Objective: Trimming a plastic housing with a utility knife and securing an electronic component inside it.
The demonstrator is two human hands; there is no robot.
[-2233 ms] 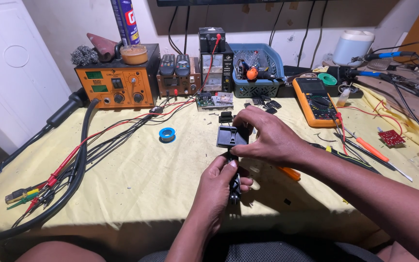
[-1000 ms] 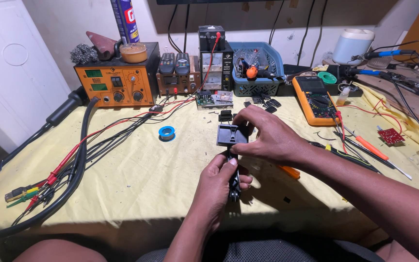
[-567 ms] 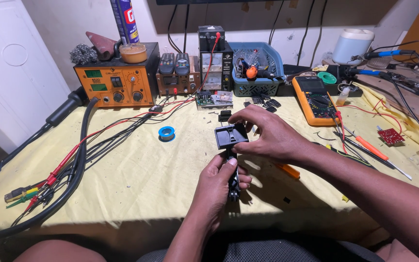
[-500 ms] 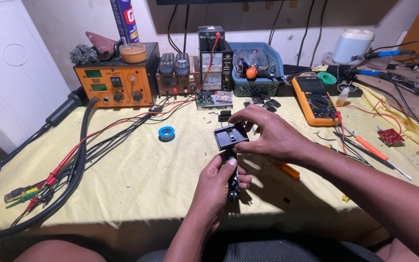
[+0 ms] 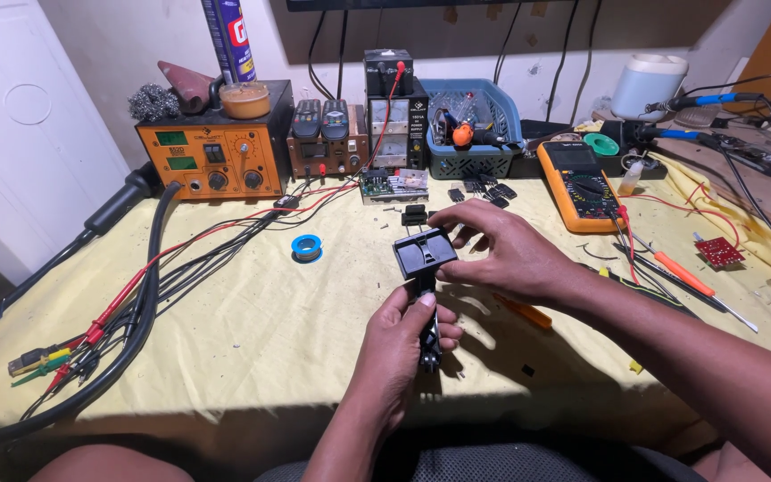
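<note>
My left hand (image 5: 399, 344) grips a thin black tool (image 5: 427, 335) upright by its handle, thumb pressed against the shaft. At the tool's top sits a small black rectangular plastic part (image 5: 423, 252). My right hand (image 5: 501, 254) holds that part from the right side, fingers curled over its top and edge. Both hands hover just above the yellow cloth of the workbench (image 5: 252, 321), near its middle.
An orange soldering station (image 5: 216, 152), a power supply (image 5: 392, 112) and a blue basket (image 5: 479, 129) line the back. A yellow multimeter (image 5: 579, 183) lies right. Red and black leads (image 5: 136, 295) trail left. A blue solder reel (image 5: 306, 247) and small black parts (image 5: 484, 190) lie nearby.
The black part has tilted and shifted slightly between my fingers; both hands stay in the same place.
</note>
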